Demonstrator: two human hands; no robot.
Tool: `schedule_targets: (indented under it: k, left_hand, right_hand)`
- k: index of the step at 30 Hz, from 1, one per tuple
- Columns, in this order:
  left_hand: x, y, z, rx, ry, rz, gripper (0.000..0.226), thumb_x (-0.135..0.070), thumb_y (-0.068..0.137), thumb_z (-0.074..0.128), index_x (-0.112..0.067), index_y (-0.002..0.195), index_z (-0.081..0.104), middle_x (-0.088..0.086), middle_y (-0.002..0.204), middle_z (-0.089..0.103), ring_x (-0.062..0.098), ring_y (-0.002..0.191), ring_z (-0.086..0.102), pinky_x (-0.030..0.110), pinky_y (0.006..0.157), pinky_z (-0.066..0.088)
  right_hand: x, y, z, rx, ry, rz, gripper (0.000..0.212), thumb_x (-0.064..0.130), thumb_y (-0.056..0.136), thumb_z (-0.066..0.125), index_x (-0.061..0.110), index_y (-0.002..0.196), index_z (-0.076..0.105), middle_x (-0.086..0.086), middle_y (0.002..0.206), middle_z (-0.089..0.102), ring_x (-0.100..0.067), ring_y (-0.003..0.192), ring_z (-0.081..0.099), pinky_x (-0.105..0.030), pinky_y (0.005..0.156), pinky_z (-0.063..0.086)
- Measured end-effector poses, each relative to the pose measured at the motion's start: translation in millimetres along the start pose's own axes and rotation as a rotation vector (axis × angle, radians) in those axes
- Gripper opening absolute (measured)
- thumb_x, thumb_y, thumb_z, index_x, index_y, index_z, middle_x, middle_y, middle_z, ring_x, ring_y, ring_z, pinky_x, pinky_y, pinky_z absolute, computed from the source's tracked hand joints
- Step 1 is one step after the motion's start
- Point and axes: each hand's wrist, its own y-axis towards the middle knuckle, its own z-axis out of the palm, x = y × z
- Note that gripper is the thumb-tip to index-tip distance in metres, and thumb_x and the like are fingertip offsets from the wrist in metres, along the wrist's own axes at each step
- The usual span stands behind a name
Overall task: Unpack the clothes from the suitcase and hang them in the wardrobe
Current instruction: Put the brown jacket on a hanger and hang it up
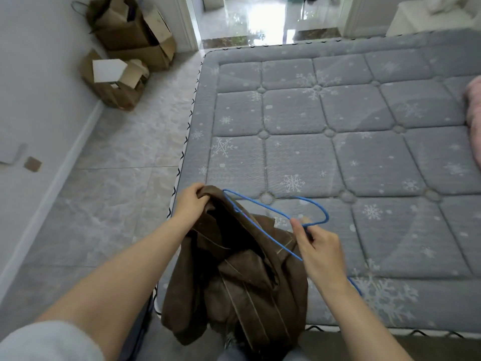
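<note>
My left hand curls tight around the brown jacket, forearm bare and outstretched. My right hand, right of the jacket, pinches the blue hanger.

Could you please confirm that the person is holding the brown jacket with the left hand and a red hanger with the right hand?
Not quite: the hanger is blue, not red, as the head view shows. The rest holds: the left hand grips the brown jacket, and the right hand holds the hanger.
</note>
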Motion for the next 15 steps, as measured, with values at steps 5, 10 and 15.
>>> schedule_targets:
  k: [5, 10, 15]
  left_hand:
    - [-3, -12, -34, -0.101, 0.107, 0.145, 0.012, -0.016, 0.082, 0.065, -0.019, 0.092, 0.069, 0.005, 0.089, 0.071, 0.026, 0.089, 0.063, 0.029, 0.067, 0.039]
    - [-20, -30, -57, -0.172, 0.197, 0.311, 0.012, -0.021, 0.076, 0.064, -0.025, 0.087, 0.063, -0.003, 0.086, 0.068, 0.025, 0.087, 0.064, 0.036, 0.067, 0.052]
    - [-37, -47, -82, -0.250, 0.312, 0.488, 0.015, -0.021, 0.078, 0.063, -0.027, 0.091, 0.063, -0.008, 0.093, 0.067, 0.022, 0.093, 0.061, 0.033, 0.065, 0.049]
  right_hand:
    - [31, -28, -7, 0.005, -0.110, -0.082, 0.053, 0.058, 0.092, 0.043, 0.021, 0.054, 0.053, 0.003, 0.043, 0.035, -0.016, 0.044, 0.042, -0.040, 0.047, 0.036]
    - [51, -40, 10, -0.021, -0.071, -0.083, 0.049, 0.047, 0.094, 0.055, 0.018, 0.055, 0.054, 0.006, 0.041, 0.029, -0.019, 0.041, 0.046, -0.029, 0.047, 0.028]
    - [72, -37, 31, 0.010, 0.081, 0.002, 0.052, 0.046, 0.095, 0.053, 0.020, 0.050, 0.046, 0.005, 0.042, 0.031, -0.012, 0.048, 0.039, -0.037, 0.052, 0.034]
